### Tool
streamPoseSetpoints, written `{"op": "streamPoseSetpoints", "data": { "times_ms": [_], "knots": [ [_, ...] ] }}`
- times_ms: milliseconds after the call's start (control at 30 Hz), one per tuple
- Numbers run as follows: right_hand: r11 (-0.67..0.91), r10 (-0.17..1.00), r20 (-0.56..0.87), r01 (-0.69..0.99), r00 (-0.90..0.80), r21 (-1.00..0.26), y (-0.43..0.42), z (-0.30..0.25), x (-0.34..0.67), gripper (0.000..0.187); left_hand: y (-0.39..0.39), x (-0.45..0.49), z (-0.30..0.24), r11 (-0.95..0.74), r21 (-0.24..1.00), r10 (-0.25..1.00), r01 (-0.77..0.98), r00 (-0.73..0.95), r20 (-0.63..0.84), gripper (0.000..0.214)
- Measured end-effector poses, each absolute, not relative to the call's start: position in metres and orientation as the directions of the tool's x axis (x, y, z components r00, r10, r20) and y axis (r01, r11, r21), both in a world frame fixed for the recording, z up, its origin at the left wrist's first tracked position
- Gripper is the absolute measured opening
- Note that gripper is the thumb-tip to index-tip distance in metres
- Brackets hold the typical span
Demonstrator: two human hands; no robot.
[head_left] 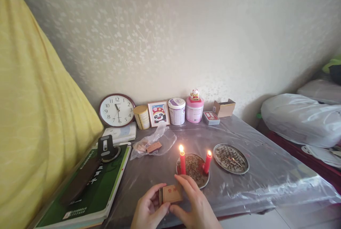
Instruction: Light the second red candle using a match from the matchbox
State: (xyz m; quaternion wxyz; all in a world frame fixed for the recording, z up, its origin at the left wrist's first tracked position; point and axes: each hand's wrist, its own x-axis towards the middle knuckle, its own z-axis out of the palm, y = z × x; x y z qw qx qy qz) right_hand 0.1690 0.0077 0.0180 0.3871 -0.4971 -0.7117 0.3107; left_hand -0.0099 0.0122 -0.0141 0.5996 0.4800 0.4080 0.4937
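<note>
A small brown matchbox [172, 194] with red lettering is held in front of me, near the table's front edge. My left hand [150, 207] grips its left end between fingers and thumb. Around its right end close the fingers and thumb of my right hand [195, 204]. Just beyond the hands is a round metal plate [194, 165] carrying two lit red candles. The left candle [182, 163] stands upright, while the right candle [207, 163] is shorter and leans slightly. A second metal plate [231, 158], to the right, has thin sticks lying on it that look like used matches.
A clear plastic bag [165, 138] with a small brown box [153, 147] lies back left. Along the wall stand a clock [117, 110], a framed panda picture [158, 113], several tins and an open carton [224, 108]. A green book [106, 183] lies left, by a yellow curtain [39, 115].
</note>
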Motion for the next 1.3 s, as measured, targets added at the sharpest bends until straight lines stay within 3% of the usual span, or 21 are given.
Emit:
{"op": "streamPoseSetpoints", "data": {
  "times_ms": [167, 367, 500, 733, 867, 967, 1300],
  "knots": [
    [0.288, 0.936, 0.169, 0.398, -0.307, -0.871, 0.009, 0.029, 0.178, 0.043, 0.014, -0.015, -0.016, 0.039, 0.978, 0.968, -0.205, 0.252, 0.014, 0.041],
    [0.232, 0.95, 0.122, 0.388, -0.286, -0.892, 0.011, 0.042, 0.188, 0.042, 0.013, -0.017, -0.011, 0.038, 0.98, 0.963, -0.195, 0.268, 0.017, 0.041],
    [0.245, 0.944, 0.136, 0.365, -0.3, -0.898, 0.011, 0.042, 0.187, 0.041, 0.008, -0.009, -0.007, 0.033, 0.977, 0.983, -0.211, 0.184, 0.007, 0.053],
    [0.29, 0.922, 0.156, 0.364, -0.354, -0.885, 0.005, 0.048, 0.185, 0.045, 0.009, -0.01, -0.005, 0.017, 1.0, 0.971, -0.019, 0.237, -0.012, 0.039],
    [0.37, 0.872, 0.162, 0.407, -0.461, -0.835, 0.001, 0.054, 0.181, 0.025, 0.009, -0.004, -0.002, 0.031, 0.998, 0.953, 0.06, 0.299, -0.048, 0.032],
    [0.426, 0.851, 0.177, 0.455, -0.494, -0.782, 0.0, 0.047, 0.174, 0.024, 0.007, 0.003, -0.002, 0.048, 0.989, 0.945, 0.143, 0.313, -0.092, 0.025],
    [0.353, 0.878, 0.086, 0.517, -0.47, -0.78, 0.005, 0.027, 0.17, 0.024, 0.004, 0.008, 0.002, -0.031, 0.929, 0.941, 0.37, 0.324, -0.098, 0.017]
  ]
}}
